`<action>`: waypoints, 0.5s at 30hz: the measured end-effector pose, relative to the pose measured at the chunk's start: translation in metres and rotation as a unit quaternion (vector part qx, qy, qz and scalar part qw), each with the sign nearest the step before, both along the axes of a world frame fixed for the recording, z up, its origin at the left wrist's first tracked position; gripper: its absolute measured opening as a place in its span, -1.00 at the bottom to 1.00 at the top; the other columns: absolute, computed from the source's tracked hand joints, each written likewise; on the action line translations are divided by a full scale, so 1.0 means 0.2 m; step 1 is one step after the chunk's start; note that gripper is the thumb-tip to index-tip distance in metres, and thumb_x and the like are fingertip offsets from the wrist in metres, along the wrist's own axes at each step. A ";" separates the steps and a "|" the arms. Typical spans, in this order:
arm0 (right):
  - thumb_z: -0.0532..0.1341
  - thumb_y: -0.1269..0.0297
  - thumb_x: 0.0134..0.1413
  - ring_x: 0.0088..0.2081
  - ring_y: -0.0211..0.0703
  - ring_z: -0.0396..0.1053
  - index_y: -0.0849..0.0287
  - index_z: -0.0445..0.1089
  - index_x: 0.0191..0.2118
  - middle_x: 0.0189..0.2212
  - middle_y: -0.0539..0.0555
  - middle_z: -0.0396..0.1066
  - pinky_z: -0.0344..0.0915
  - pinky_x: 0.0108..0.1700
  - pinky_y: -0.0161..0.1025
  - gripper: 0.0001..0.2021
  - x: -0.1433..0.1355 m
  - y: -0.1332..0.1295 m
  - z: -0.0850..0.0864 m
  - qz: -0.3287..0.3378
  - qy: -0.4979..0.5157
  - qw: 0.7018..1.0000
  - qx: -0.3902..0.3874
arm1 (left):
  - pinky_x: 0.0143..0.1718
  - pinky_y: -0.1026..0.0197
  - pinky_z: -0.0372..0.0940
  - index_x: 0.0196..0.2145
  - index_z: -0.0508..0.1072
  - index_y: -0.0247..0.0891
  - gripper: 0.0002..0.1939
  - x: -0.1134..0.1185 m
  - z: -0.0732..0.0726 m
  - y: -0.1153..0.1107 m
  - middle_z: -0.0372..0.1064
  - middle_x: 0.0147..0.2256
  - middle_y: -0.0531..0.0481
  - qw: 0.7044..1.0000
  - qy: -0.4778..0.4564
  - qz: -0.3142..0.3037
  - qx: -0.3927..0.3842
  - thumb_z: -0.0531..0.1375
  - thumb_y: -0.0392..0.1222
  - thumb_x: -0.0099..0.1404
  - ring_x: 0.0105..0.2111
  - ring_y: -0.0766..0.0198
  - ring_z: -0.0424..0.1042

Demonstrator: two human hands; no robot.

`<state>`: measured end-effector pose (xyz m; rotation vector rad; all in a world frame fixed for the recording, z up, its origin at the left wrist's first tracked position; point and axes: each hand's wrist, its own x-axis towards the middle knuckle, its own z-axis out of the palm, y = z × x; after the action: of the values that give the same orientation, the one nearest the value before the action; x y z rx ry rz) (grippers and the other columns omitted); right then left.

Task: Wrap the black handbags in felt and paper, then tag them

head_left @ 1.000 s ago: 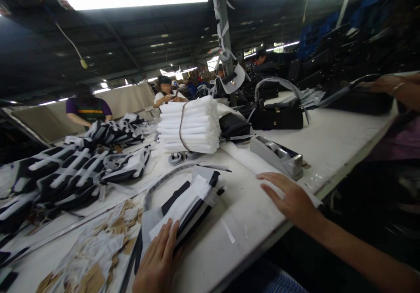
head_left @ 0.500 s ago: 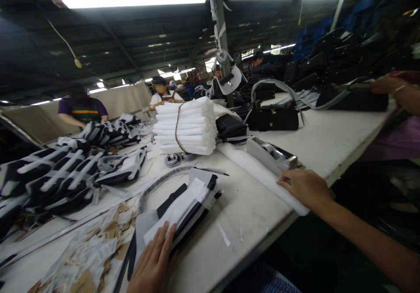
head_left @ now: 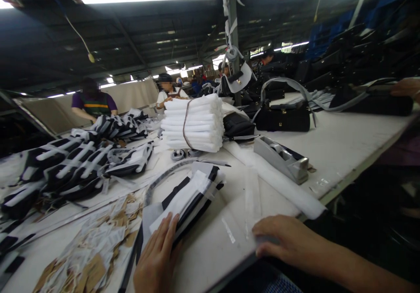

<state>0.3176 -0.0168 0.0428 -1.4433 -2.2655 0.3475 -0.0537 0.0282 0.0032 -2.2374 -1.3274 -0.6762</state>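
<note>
A black handbag (head_left: 193, 196) with white wrapping and a grey-wrapped handle lies on the table in front of me. My left hand (head_left: 159, 249) rests on its near end, fingers stretched out flat over the white wrapping; the thumb is hidden. To the right, near the table edge, my right hand (head_left: 285, 240) is slightly blurred, with thumb and forefinger curled toward each other. From its fingertips a strip of clear tape (head_left: 252, 192) runs up over the tabletop. The grey tape dispenser (head_left: 278, 159) stands beyond that hand, apart from it.
A white roll (head_left: 278, 185) lies beside the dispenser, past the table edge. Behind stands a tied stack of white padding (head_left: 193, 124). Tags (head_left: 95, 245) and wrapped bags (head_left: 72, 166) spread leftward. A black bag (head_left: 284, 117) stands farther back. Co-workers are at the far left and right.
My right hand has left the tape dispenser and come down and left toward me, with a strip of tape trailing. My left hand stays on the handbag. The view has shifted slightly.
</note>
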 end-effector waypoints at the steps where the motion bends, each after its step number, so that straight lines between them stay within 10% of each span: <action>1: 0.12 0.02 0.30 -0.14 -0.05 0.54 0.04 0.54 -0.14 -0.16 0.09 0.59 0.43 -0.05 -0.17 -0.70 0.00 0.03 -0.02 -0.020 0.017 1.000 -0.008 | 0.06 0.02 0.40 0.41 -0.09 -0.05 -0.35 0.00 0.00 0.00 0.24 0.26 -0.03 1.000 -0.004 0.005 -0.002 0.03 -0.18 0.45 0.12 0.06 0.41; 7: 0.11 -0.10 0.26 0.32 0.24 0.11 0.31 0.26 0.28 0.30 0.40 0.14 0.11 0.30 0.23 -0.34 0.01 0.29 -0.20 -0.112 -0.050 0.992 0.019 | 0.08 0.02 0.39 0.41 -0.09 0.00 -0.33 0.01 0.00 -0.01 0.22 0.27 0.01 0.999 -0.034 0.012 -0.015 0.05 -0.24 0.43 0.14 0.06 0.39; 15: 0.07 -0.17 0.26 0.39 0.18 -0.08 0.21 0.11 0.37 0.37 0.33 0.01 -0.14 0.38 0.20 -0.28 -0.38 0.50 -0.19 0.197 -0.055 0.979 -0.019 | 0.01 0.11 0.41 0.40 -0.05 -0.04 -0.30 0.03 0.03 0.02 0.28 0.24 -0.03 0.994 -0.084 0.067 0.010 0.13 -0.24 0.42 0.09 0.10 0.44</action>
<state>0.2407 0.0828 0.0044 -1.0443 -2.6468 0.4398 -0.0473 0.0325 0.0087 -2.0904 -1.5284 -0.8388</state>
